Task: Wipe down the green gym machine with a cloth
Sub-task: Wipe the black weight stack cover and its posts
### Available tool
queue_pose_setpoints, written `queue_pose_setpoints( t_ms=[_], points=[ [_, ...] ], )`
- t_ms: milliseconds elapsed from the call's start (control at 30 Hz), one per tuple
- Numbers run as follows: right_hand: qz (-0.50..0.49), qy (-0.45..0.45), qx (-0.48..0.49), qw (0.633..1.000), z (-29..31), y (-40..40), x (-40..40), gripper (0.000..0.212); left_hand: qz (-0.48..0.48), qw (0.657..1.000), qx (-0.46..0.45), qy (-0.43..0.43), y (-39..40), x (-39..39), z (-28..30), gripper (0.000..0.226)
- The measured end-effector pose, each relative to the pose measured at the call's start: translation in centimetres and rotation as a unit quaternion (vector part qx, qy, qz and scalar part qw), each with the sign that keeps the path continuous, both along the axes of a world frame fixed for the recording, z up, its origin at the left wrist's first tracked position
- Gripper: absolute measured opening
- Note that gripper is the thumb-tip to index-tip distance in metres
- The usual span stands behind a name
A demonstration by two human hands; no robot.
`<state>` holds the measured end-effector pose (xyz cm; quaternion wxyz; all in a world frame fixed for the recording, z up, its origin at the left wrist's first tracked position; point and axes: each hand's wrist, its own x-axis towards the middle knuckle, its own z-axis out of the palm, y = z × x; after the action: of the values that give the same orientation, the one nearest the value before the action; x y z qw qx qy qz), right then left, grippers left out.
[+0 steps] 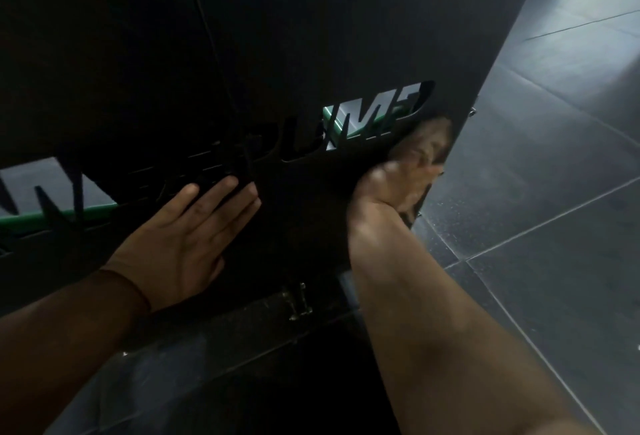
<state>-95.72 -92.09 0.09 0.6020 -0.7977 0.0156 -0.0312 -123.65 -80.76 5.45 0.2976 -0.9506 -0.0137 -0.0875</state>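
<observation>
So the machine here is mostly a big black panel [277,36] with letters cut through it, and you can see green frame [349,124] behind the cutouts. The left hand [180,240] is flat on the panel, fingers straight and spread a bit, tips right at the letter slots, holding nothing. The right hand [398,185] is over at the panel's right edge, blurry, pressed against a brownish cloth [429,136] that sits at that edge just under the letters; honestly can't tell if the fingers are curled round it or just pushing flat. Below the panel there's a metal bolt thing [298,301] on the base. Dark floor tiles [554,192] run off to the right.
</observation>
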Motion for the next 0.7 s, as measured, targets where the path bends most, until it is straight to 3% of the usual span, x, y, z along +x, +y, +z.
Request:
queue_pose_setpoints(
  t_ms=[133,200,267,400,533,567,633,700],
  points=[
    [-0.056,-0.049,0.044,0.996,3.0,2.7,-0.9,0.068,0.007,1.000,0.002,-0.012,-0.3,0.2,-0.7,0.078],
    [-0.026,-0.119,-0.017,0.992,1.1,2.1,-1.6,0.073,0.008,1.000,0.010,-0.017,-0.2,0.3,-1.0,0.078],
    [0.000,-0.110,0.028,0.994,-0.1,0.8,-3.3,0.074,0.013,1.000,0.014,-0.011,-0.2,0.2,-0.8,0.080],
    [0.052,0.131,0.116,0.983,-6.8,0.0,-3.6,0.075,0.017,0.999,0.040,0.000,0.4,0.3,-1.2,0.084],
    [0.098,0.317,0.358,0.873,-12.2,-1.1,-0.7,0.062,0.006,0.997,0.068,-0.030,0.6,0.3,-1.8,0.079],
    [0.082,0.351,0.376,0.854,-12.5,-1.6,0.0,0.066,0.004,0.997,0.072,-0.032,0.6,0.4,-1.8,0.077],
    [0.044,0.429,0.418,0.800,-12.5,-3.2,1.2,0.099,0.002,0.996,0.083,-0.041,0.7,0.5,-2.0,0.076],
    [-0.001,0.444,0.438,0.782,-14.0,-3.4,2.8,0.130,0.005,0.994,0.100,-0.050,0.7,0.4,-2.3,0.076]
  ],
)
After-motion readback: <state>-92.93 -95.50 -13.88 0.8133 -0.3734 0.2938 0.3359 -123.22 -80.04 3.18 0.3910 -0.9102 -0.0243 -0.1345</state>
